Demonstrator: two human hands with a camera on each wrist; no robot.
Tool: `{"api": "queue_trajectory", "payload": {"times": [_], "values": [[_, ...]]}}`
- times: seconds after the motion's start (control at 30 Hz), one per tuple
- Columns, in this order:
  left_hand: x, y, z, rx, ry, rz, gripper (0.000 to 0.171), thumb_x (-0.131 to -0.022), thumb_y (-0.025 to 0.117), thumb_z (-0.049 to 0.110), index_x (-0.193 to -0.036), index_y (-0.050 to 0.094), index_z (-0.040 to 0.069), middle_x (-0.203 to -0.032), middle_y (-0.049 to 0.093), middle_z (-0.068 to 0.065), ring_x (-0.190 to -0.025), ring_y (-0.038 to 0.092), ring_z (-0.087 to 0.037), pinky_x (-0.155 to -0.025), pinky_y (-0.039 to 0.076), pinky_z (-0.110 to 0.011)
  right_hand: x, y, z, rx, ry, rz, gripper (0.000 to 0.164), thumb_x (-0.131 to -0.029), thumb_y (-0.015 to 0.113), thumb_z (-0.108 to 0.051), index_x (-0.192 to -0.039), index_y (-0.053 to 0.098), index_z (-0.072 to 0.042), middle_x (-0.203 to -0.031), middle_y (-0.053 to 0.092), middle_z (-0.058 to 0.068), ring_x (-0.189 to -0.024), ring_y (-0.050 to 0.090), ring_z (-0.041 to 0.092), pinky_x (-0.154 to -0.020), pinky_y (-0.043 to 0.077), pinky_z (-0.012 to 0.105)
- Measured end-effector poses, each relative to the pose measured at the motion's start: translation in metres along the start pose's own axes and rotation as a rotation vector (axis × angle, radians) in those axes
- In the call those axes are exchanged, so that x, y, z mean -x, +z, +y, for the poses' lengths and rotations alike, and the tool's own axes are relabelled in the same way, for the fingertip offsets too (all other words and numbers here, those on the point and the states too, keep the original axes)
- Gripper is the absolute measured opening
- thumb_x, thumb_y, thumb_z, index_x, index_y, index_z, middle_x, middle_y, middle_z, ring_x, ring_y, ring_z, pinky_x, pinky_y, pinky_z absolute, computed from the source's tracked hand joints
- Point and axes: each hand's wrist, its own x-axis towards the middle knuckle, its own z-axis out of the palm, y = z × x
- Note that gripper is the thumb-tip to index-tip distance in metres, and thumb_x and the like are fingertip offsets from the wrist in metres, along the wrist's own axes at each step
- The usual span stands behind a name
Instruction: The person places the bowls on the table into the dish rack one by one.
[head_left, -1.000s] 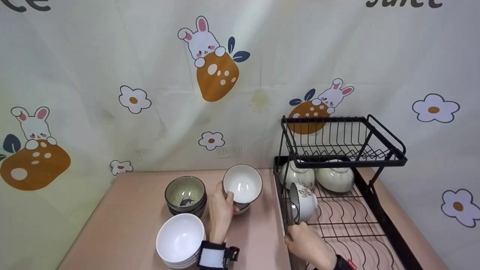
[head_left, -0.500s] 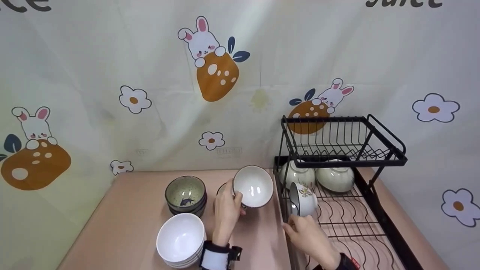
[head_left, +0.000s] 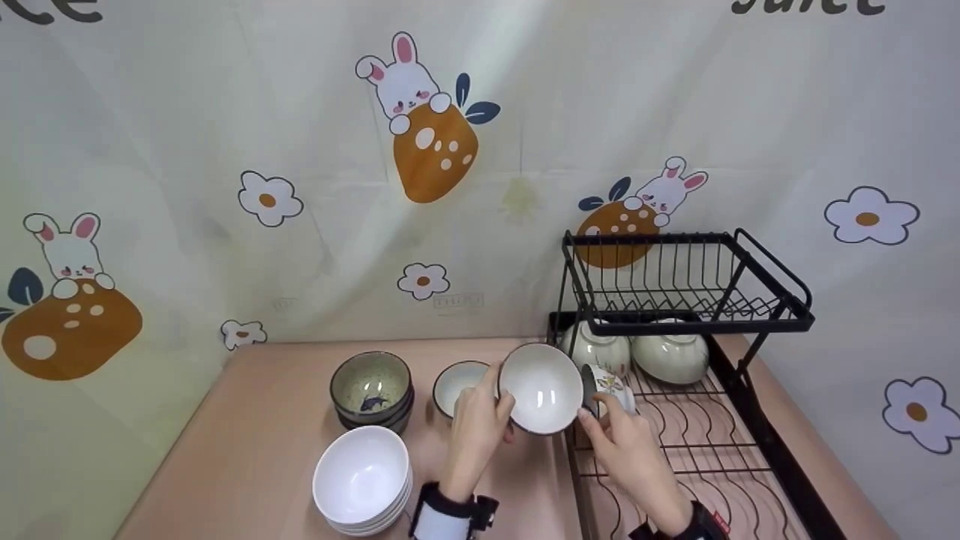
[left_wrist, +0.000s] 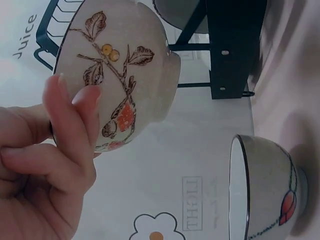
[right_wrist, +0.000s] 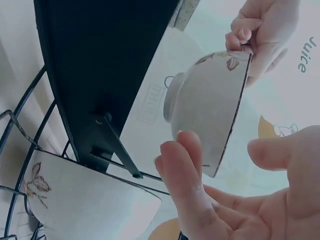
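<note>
My left hand (head_left: 480, 420) pinches the left rim of a white bowl (head_left: 541, 390), thumb at the inside edge. The bowl is tipped toward me, between the table and the dish rack. In the left wrist view its outside shows brown leaves and a red flower. My right hand (head_left: 626, 446) is just right of the bowl, thumb and fingers spread apart with the fingertips close to its rim. Behind that hand a flowered white bowl (head_left: 613, 382) stands on its side in the rack. Another dark-rimmed bowl (head_left: 454, 386) sits on the table, partly hidden by my left hand.
The black two-tier dish rack (head_left: 682, 328) takes up the right side. Two pale upturned bowls (head_left: 671, 358) sit under its upper shelf. On the left of the table are stacked greenish bowls (head_left: 369, 382) and stacked white bowls (head_left: 361, 476). A printed curtain (head_left: 322, 112) hangs behind.
My left hand has carried the bowl right and toward me, off the other bowl on the table. My right hand has moved up from the rack's edge and opened beside it.
</note>
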Motion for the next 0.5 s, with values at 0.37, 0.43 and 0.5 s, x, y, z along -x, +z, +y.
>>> {"api": "queue_trajectory", "payload": {"times": [0.37, 0.43, 0.5], "values": [[0.006, 0.01, 0.016, 0.105, 0.057, -0.11, 0.048, -0.089, 0.056, -0.007, -0.136, 0.053, -0.014, -0.052, 0.061, -0.002, -0.035, 0.056, -0.011, -0.035, 0.039, -0.017, -0.005, -0.016, 0.005, -0.021, 0.099, -0.013, 0.043, -0.101, 0.063, -0.018, -0.131, 0.056, 0.012, -0.09, 0.073, 0.016, -0.072, 0.071, 0.022, -0.072, 0.059, 0.045], [0.007, 0.011, 0.018, 0.123, 0.069, -0.121, 0.047, -0.088, 0.056, -0.008, -0.135, 0.054, -0.012, -0.051, 0.061, -0.003, -0.035, 0.056, -0.013, -0.036, 0.039, -0.017, -0.006, -0.017, 0.007, -0.02, 0.083, -0.004, 0.046, -0.1, 0.064, -0.017, -0.132, 0.054, 0.015, -0.089, 0.073, 0.019, -0.073, 0.072, 0.026, -0.069, 0.059, 0.043], [0.007, 0.012, 0.02, 0.136, 0.08, -0.137, 0.047, -0.088, 0.056, -0.008, -0.135, 0.055, -0.011, -0.052, 0.062, -0.005, -0.035, 0.057, -0.013, -0.036, 0.04, -0.017, -0.007, -0.018, 0.009, -0.005, 0.058, 0.012, 0.046, -0.099, 0.065, -0.016, -0.131, 0.054, 0.016, -0.086, 0.072, 0.021, -0.072, 0.071, 0.028, -0.066, 0.059, 0.043]]}}
